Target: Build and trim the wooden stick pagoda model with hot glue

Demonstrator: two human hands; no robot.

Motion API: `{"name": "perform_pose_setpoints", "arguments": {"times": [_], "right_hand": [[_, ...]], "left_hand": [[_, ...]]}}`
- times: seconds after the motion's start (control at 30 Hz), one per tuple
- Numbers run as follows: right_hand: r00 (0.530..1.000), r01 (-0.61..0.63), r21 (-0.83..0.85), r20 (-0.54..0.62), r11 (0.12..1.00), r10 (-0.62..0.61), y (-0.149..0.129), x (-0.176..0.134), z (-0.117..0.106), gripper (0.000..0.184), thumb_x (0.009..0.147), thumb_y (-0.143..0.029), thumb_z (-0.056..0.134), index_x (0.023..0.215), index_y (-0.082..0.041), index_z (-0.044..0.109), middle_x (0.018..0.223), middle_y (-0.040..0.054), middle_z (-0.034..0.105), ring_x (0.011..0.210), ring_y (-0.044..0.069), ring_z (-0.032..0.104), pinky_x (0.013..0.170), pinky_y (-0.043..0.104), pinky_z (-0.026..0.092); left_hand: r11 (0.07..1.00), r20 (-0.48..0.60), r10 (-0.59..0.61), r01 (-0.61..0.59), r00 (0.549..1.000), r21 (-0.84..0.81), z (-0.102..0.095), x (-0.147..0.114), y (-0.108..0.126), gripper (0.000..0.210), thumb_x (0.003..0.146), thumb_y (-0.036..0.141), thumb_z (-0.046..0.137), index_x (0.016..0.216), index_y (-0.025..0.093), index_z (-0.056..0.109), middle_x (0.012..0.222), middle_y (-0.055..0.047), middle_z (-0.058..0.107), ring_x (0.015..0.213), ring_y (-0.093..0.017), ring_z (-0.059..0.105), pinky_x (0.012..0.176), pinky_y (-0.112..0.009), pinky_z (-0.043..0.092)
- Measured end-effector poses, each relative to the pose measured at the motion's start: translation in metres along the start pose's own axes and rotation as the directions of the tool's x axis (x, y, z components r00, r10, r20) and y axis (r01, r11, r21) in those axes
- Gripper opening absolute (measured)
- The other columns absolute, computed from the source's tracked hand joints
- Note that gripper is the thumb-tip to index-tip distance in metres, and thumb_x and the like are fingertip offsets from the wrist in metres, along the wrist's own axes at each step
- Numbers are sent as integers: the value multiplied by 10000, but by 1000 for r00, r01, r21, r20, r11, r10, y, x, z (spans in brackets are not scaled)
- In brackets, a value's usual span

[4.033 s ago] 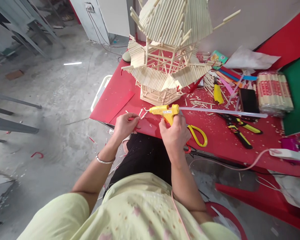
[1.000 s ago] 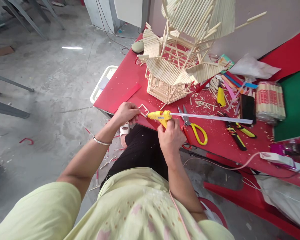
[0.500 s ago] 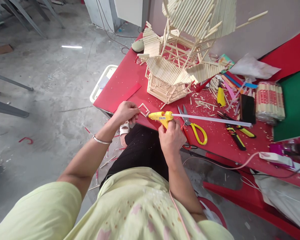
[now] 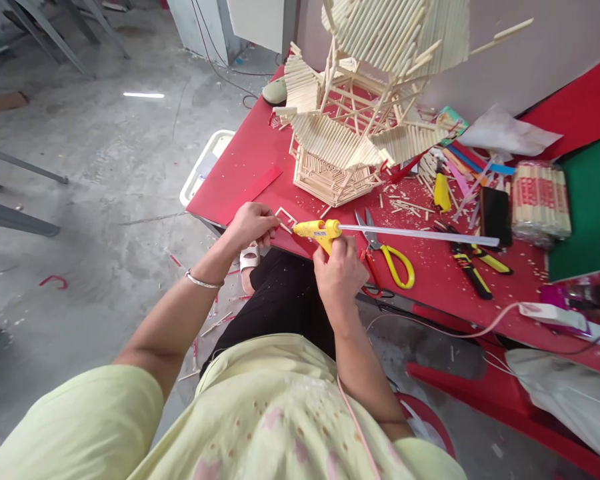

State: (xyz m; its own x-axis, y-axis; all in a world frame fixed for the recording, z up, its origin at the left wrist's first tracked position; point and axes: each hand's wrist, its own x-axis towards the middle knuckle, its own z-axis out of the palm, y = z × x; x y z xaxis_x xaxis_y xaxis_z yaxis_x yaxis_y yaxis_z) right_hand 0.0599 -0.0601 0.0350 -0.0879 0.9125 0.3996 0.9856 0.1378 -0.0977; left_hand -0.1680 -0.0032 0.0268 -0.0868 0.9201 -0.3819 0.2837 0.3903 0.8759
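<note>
The left hand (image 4: 250, 225) has its fingers curled together, the tips pinching a small frame of sticks (image 4: 286, 217) that lies flat at the near edge of the red table (image 4: 240, 177). The right hand (image 4: 339, 273) is closed around the handle of a yellow glue gun (image 4: 317, 231), fingers wrapped tight, with the gun held level just above the table. Its nozzle points left and sits right at the frame's near corner, just beside the left fingertips; whether it touches the wood is too fine to tell. A long clear glue stick (image 4: 420, 235) juts from the back of the gun to the right, over a pair of yellow-handled scissors (image 4: 387, 253) lying on the table. A pale cord (image 4: 485, 327) trails from below the right wrist off to the right. Beyond the hands stands a tall tiered model of sticks (image 4: 350, 127), with loose stick offcuts scattered around its base. Further right lie black and yellow pliers (image 4: 473, 263), a dark phone (image 4: 495, 217) and a wrapped bundle of sticks (image 4: 540, 200), all well apart from the hands.
</note>
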Motion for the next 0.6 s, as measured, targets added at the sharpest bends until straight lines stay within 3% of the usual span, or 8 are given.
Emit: {"name": "perform_pose_setpoints", "arguments": {"times": [0.6], "right_hand": [[998, 21, -45, -52, 999, -23, 3, -3, 2, 196, 993, -257, 566, 1111, -166, 693, 1121, 103, 749, 802, 179, 702, 595, 302, 351]], "left_hand": [[999, -58, -27, 29, 998, 44, 3, -11, 15, 127, 770, 260, 727, 709, 164, 671, 586, -58, 705, 437, -138, 621, 399, -196, 434]]}}
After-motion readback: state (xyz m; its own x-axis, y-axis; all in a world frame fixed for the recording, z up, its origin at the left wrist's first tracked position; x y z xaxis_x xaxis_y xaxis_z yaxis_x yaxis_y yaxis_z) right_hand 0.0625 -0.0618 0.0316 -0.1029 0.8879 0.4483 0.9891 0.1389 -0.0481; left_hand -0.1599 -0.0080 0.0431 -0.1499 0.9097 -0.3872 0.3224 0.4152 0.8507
